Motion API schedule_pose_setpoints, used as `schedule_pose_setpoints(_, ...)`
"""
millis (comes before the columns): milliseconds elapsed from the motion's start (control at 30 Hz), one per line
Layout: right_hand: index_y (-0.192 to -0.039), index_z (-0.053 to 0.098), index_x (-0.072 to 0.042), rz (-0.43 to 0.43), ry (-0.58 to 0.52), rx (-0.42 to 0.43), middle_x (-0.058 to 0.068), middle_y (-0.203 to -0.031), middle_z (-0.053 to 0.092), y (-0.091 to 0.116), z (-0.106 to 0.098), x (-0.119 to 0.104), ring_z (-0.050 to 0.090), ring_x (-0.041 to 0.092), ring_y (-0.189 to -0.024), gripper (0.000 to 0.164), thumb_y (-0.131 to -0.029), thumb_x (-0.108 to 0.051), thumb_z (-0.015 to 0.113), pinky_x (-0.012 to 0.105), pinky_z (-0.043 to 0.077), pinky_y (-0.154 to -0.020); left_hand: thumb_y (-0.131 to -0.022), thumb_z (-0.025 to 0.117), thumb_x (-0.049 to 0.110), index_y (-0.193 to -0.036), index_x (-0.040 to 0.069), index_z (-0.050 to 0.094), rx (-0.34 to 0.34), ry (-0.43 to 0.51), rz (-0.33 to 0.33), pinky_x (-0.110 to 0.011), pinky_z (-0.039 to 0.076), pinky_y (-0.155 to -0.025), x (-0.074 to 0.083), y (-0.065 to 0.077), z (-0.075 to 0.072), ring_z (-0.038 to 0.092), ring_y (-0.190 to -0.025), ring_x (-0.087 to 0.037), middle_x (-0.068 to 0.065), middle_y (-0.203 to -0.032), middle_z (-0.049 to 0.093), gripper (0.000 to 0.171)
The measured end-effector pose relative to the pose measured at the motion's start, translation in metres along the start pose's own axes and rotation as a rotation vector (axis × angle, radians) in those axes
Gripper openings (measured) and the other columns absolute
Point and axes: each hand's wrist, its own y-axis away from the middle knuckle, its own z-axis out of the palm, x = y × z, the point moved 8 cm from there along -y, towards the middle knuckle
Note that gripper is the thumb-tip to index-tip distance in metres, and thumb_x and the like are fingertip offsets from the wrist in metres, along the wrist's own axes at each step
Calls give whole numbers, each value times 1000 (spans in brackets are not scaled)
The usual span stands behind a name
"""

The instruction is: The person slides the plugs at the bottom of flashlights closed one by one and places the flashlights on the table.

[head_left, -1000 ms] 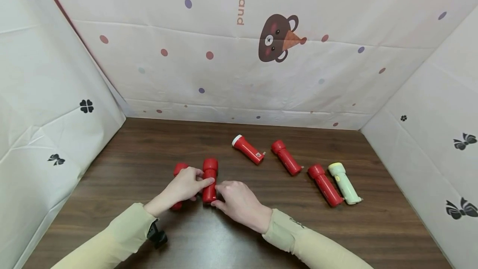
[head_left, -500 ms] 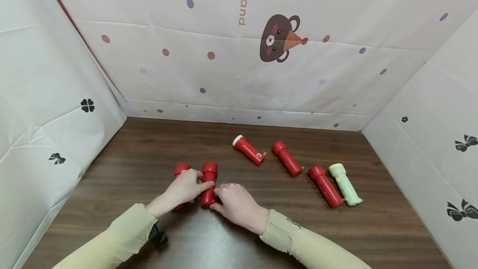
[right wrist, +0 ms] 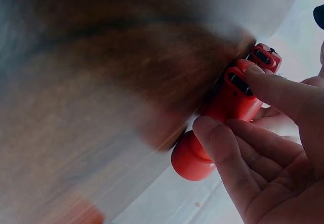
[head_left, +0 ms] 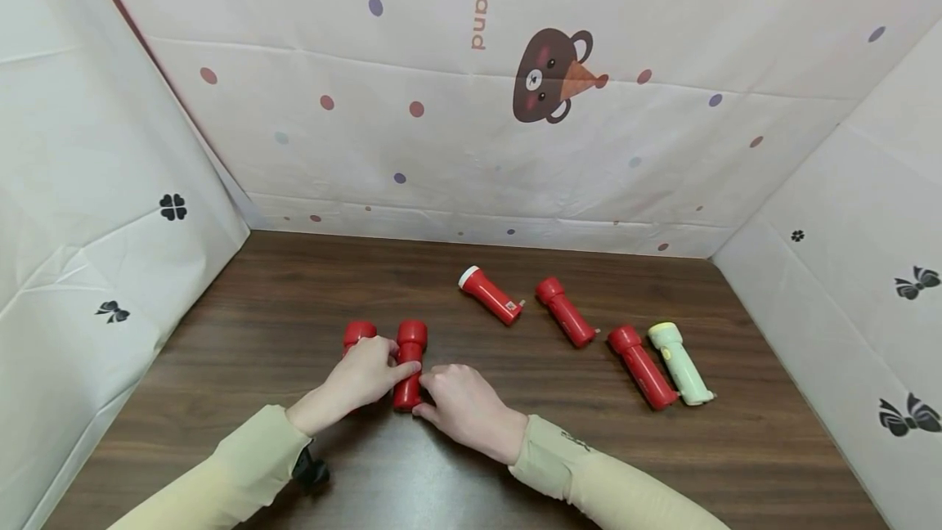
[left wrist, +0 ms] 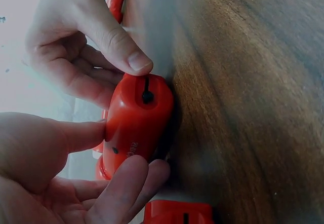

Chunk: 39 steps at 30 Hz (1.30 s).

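Note:
A red flashlight (head_left: 411, 342) lies on the table, its wide head pointing away from me. My left hand (head_left: 364, 375) grips its body from the left, thumb on top. On the other side my right hand (head_left: 467, 401) pinches the tail end; in the left wrist view its thumb presses beside a dark slot in the red flashlight's tail (left wrist: 139, 115). The right wrist view also shows the right-hand fingers (right wrist: 217, 138) along the body. Close to the left stands a second red flashlight (head_left: 360, 331), parallel to the first and partly hidden under my left hand.
Farther right on the dark wood table (head_left: 515, 464) lie a red flashlight with a white rim (head_left: 491, 296), two all-red flashlights (head_left: 565, 313) and a pale green flashlight (head_left: 680, 364). Printed white cloth (head_left: 456, 145) walls the back and sides.
The gripped flashlight has slid slightly toward me and to the left, with my right hand following it. The flashlights on the right stay where they were.

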Motion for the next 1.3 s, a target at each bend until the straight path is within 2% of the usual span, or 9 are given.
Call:
schedule_pose_setpoints(367, -79, 68, -16, -25, 47, 13, -5, -71, 69, 0, 0, -2, 67, 10, -67, 24, -89, -29, 85, 26, 55, -63, -95, 77, 26, -76, 9, 67, -14, 17, -16, -22, 35, -49, -1, 1, 0, 45, -50, -10, 1, -54, 54, 28)
schedule_pose_setpoints(667, -80, 69, -16, -34, 37, 15, -5, -72, 69, 0, 0, -4, 67, 9, -67, 22, -90, -29, 84, 25, 55, -63, -96, 76, 25, -78, 10, 66, -44, 58, -40, -21, 36, -46, -3, 3, -1, 45, -46, -10, 2, -52, 50, 26)
schedule_pose_setpoints(1300, -83, 72, -17, -38, 41, 18, -7, -73, 69, 0, -1, -6, 66, 8, -67, 20, -91, -32, 83, 24, 55, -62, -97, 75, 25, -82, 9, 67, -63, 78, -43, -22, 41, -44, -5, 5, -1, 50, -42, -10, 0, -57, 60, 23)
